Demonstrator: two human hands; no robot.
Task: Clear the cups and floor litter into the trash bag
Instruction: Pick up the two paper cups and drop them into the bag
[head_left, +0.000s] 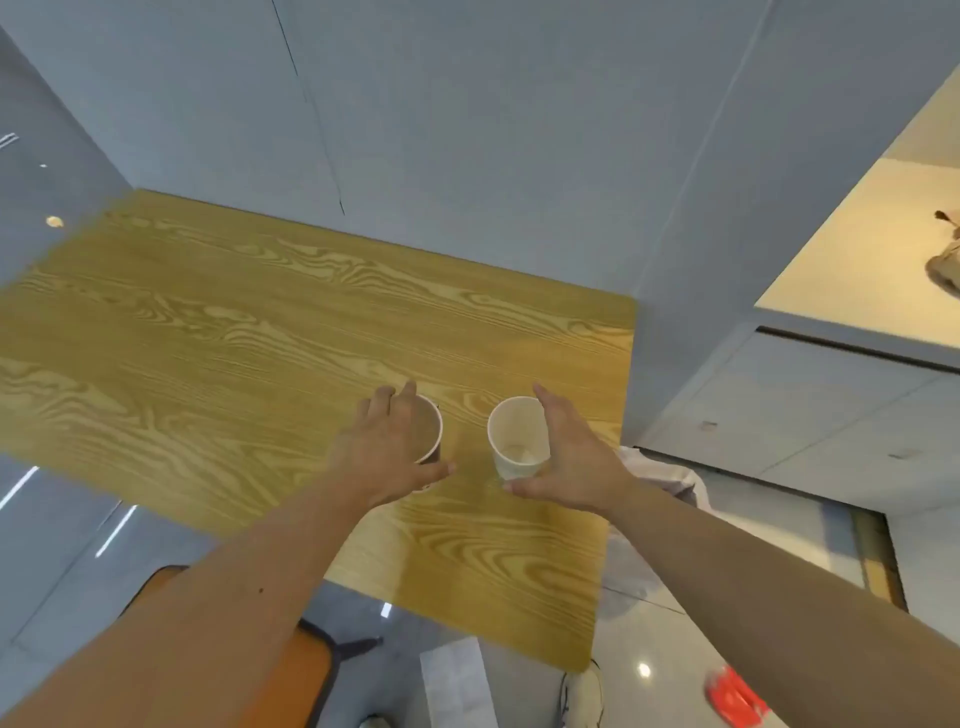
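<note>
Upright, both paper cups: the brown-lined cup (428, 428) and the white cup (519, 436) standing side by side near the right end of the wooden tabletop (208, 338), mouths facing up, long axes vertical, slightly apart from each other.

Closing in from either side: left hand (389, 447) curling around the left flank of the brown-lined cup, fingers over its far rim, thumb spread toward the near side; contact likely, a full grip not certain. Right hand (576, 457) spread wide beside the white cup, fingers along its right wall, thumb reaching under the near side, not yet pressing together.

Looking into the white cup: a pale residue at the bottom, possibly a little liquid, hard to tell. Risking, then, a spill if tipped too early on the way to the bag. Risking also a crushed wall from squeezing thin paper too hard, or a cup knocked over by a thumb arriving low and fast.

Further out: a pale plastic trash bag (660, 483) showing just past the right edge of the tabletop, behind the right forearm. On the floor, a red piece of litter (735, 696) at lower right, and an orange chair (306, 670) under the near edge.
</note>
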